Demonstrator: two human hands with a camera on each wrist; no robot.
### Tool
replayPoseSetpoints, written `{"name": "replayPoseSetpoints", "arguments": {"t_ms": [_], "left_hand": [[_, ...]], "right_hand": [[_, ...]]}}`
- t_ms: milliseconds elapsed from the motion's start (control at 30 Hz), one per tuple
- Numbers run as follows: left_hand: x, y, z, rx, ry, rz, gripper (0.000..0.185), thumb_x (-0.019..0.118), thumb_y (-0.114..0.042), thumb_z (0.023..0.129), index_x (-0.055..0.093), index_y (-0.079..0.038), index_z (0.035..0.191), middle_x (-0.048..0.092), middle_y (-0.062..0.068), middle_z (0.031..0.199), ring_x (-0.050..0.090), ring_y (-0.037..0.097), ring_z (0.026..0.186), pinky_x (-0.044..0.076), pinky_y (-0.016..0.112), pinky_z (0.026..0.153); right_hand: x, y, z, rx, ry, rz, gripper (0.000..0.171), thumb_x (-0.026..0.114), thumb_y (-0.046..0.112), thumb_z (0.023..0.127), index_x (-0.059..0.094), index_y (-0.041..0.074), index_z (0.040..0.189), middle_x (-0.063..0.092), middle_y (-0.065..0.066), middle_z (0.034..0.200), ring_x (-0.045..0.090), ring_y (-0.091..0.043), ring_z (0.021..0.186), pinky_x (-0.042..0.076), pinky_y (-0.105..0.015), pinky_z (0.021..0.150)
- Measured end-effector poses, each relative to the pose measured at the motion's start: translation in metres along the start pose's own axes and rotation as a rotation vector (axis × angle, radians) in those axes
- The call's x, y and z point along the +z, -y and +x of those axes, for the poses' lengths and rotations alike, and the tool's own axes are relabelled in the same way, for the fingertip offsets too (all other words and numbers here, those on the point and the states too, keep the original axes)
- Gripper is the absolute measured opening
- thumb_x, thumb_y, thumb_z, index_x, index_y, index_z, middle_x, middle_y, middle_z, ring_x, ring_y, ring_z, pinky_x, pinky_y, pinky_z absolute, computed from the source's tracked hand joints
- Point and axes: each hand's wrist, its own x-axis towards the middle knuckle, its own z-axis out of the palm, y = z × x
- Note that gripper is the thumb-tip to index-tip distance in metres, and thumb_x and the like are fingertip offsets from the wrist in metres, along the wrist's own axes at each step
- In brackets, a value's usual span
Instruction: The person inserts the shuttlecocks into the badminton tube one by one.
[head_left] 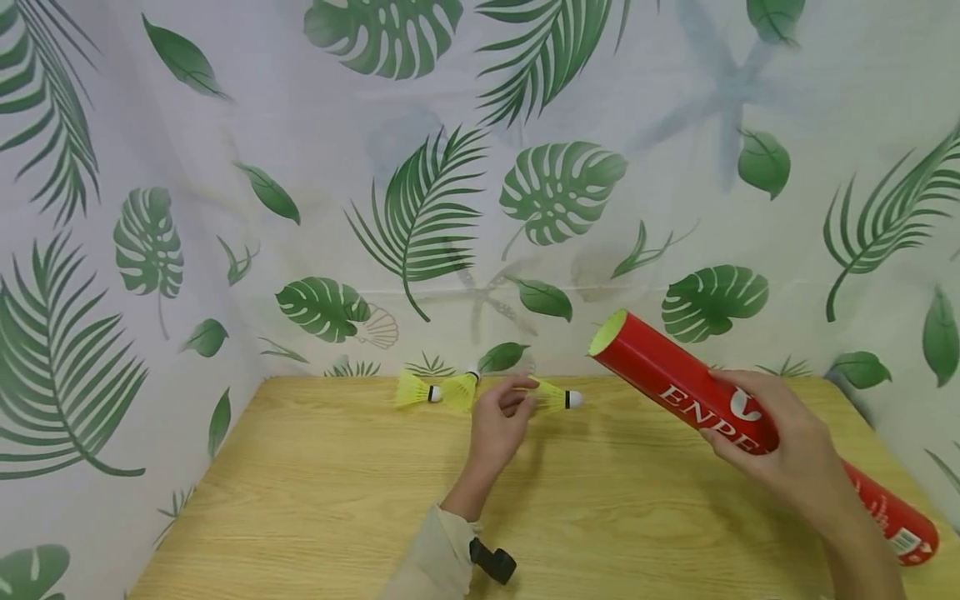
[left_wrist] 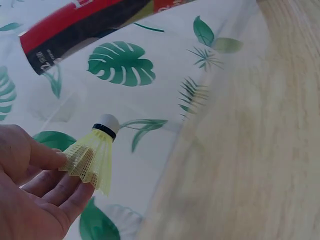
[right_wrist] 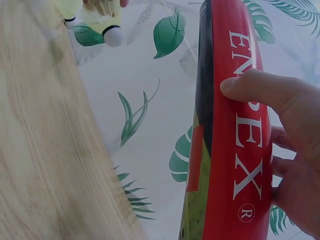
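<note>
Forearms: nearest the camera; cream left sleeve (head_left: 431,558) and bare right forearm (head_left: 862,558) enter from the bottom of the head view, well apart, open wood between.
Leaf-print cloth (head_left: 405,250): spans back and both sides, walling the work area.
Worktop (head_left: 300,500): wood grain; far edge meets cloth, side edges splay outward toward the viewer. Broad open wood left of the sleeve.
Red tube (head_left: 660,371): aslant above the worktop, open mouth up and to the left. Barcoded red length shows past the right wrist, same line.
Right hand (head_left: 798,458): clamped round the tube, thumb across the lettered face, fingers round the other side.
Left hand (head_left: 501,421): reaching forward near the far edge, wrist bent right; thumb and fingers together on a skirt.
Held shuttlecock (left_wrist: 90,157): yellow, pinched by the skirt in left hand, white cork pointing away from palm. Gap between cork and tube mouth. Whether it touches wood, cannot tell.
Left shuttlecock (head_left: 412,390): by far edge, cork to the right.
Middle shuttlecock (head_left: 459,389): just beside it, cork tilted up toward cloth.
Black strap (head_left: 493,561): on left wrist.
</note>
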Motion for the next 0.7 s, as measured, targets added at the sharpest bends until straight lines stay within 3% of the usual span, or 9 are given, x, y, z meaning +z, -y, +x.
{"name": "replayPoseSetpoints", "arguments": {"t_ms": [300,467,700], "left_hand": [[-0.031,-0.017,-0.005,0.057,0.046,-0.048,0.017,0.065,0.002,0.098,0.073,0.0,0.113,0.075,0.019,0.101,0.074,0.033,0.093,0.06,0.028,0.079],[-0.044,-0.028,-0.004,0.058,0.024,-0.062,0.017,0.066,0.001,0.098,0.073,-0.002,0.114,0.076,0.018,0.099,0.074,0.034,0.093,0.059,0.027,0.078],[-0.052,-0.043,-0.005,0.105,0.007,-0.09,0.018,0.067,-0.001,0.098,0.072,0.0,0.116,0.075,0.021,0.099,0.073,0.041,0.092,0.06,0.046,0.081]], "right_hand": [[0.002,0.001,0.001,0.021,0.021,-0.004,0.088,0.092,-0.004,0.066,0.058,0.016,0.144,0.058,-0.011,0.135,0.042,0.005,0.114,0.036,0.001,0.081],[0.003,0.002,0.001,0.041,0.042,-0.018,0.088,0.093,-0.002,0.067,0.057,0.017,0.145,0.058,-0.012,0.137,0.04,0.007,0.114,0.036,0.0,0.078],[0.007,0.002,0.001,0.031,0.058,-0.014,0.088,0.094,0.0,0.067,0.057,0.017,0.145,0.058,-0.011,0.137,0.04,0.008,0.114,0.039,-0.001,0.078]]}}
